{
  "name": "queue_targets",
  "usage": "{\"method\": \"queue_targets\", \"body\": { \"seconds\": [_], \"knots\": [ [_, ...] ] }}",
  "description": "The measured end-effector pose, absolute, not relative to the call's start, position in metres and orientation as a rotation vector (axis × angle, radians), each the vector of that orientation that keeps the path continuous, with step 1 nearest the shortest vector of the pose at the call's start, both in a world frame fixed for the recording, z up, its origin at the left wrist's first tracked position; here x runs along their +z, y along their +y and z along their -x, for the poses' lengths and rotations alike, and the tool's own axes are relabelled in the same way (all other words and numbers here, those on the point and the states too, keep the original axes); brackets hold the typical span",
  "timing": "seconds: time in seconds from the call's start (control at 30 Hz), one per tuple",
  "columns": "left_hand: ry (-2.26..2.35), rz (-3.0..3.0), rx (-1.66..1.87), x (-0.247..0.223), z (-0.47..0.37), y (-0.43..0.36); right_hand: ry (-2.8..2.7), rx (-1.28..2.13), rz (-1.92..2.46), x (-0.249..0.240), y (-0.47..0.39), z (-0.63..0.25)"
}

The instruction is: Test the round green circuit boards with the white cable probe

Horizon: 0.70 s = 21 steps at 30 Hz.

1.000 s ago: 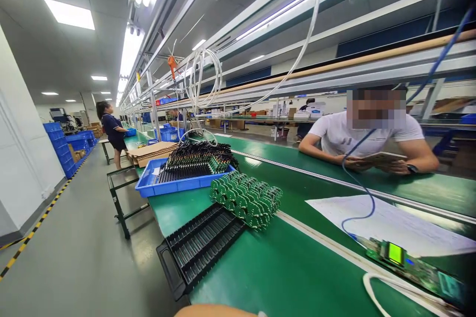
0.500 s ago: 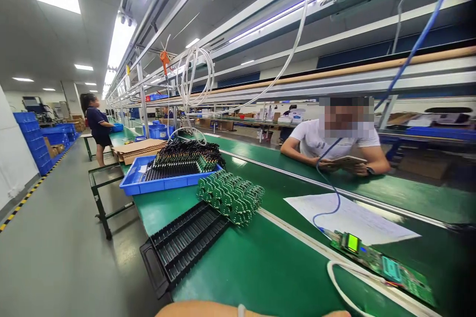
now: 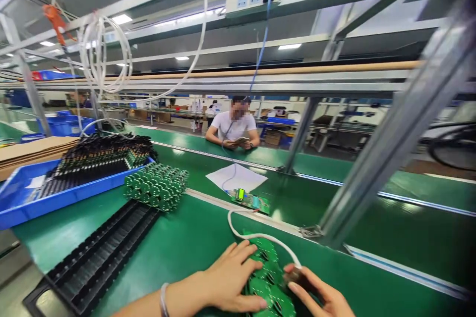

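Green workbench (image 3: 208, 230) is stretching right across the view, with a big blue bin (image 3: 80, 197) sitting between 8 and 9 o'clock and a black slotted tray (image 3: 107, 252) lying between 7 and 8. Down between 5 and 6, some green circuit boards (image 3: 268, 275) are resting on the bench, with the left hand (image 3: 232, 277) spreading its fingers over them, while at 5 the right hand (image 3: 323, 294) is basically pinching a small brownish block (image 3: 299, 277) on a white cable (image 3: 267, 237).

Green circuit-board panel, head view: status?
Left hand spread on green circuit-board panel. Right hand holds dark cable-end tool by panel's right edge; contact with panel unclear. White cable curves across panel's far end.
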<state>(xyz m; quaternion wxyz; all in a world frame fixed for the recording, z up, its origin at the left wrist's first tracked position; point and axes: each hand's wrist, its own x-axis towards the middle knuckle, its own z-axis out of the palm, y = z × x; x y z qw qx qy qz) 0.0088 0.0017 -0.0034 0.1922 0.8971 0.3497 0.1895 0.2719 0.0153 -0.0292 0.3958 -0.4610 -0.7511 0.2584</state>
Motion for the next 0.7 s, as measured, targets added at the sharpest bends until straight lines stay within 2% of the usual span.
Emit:
{"method": "queue_targets", "body": {
  "seconds": [0.2, 0.7],
  "knots": [
    [1.033, -2.497, 0.411, 0.010, -0.012, 0.002, -1.873, 0.716, 1.123, -0.007, 0.004, -0.259],
    [1.065, -2.502, 0.403, 0.008, -0.013, 0.003, -1.876, 0.785, 1.112, -0.007, 0.003, -0.258]
  ]
}}
